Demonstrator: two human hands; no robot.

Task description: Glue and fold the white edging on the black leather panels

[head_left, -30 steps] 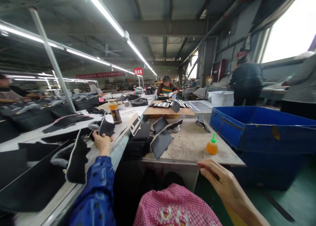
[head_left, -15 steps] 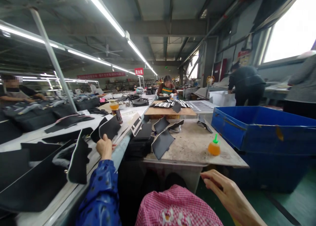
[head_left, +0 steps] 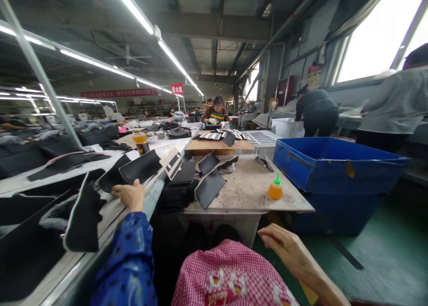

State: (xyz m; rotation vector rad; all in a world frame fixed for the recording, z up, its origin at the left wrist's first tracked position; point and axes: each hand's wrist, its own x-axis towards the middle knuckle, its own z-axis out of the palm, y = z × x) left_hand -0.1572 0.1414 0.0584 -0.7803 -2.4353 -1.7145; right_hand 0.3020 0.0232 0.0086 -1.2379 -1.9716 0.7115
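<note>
My left hand (head_left: 131, 196) lies at the edge of the long table on the left, back upward and fingers stretched out. Beside its fingertips are a curved black panel (head_left: 140, 165) and another dark panel (head_left: 113, 174); whether it touches them I cannot tell. Closer to me a black panel with a pale edge (head_left: 83, 212) stands tilted. My right hand (head_left: 284, 241) hangs in the air off the front edge of the worktable, fingers drawn together, with nothing visible in them. On the worktable lie bent black panels (head_left: 210, 188) and an orange squeeze bottle (head_left: 275, 191) with a green nozzle.
A stack of black pieces (head_left: 177, 185) stands between the tables, with a pale slotted piece (head_left: 172, 162) above it. A large blue bin (head_left: 334, 177) stands right of the worktable (head_left: 244, 185). A co-worker (head_left: 216, 112) sits across; two others stand at right.
My left hand has opened out, its fingers now reaching leftward below the black panels. My right hand keeps its pose. The whole view has turned slightly to the right.
</note>
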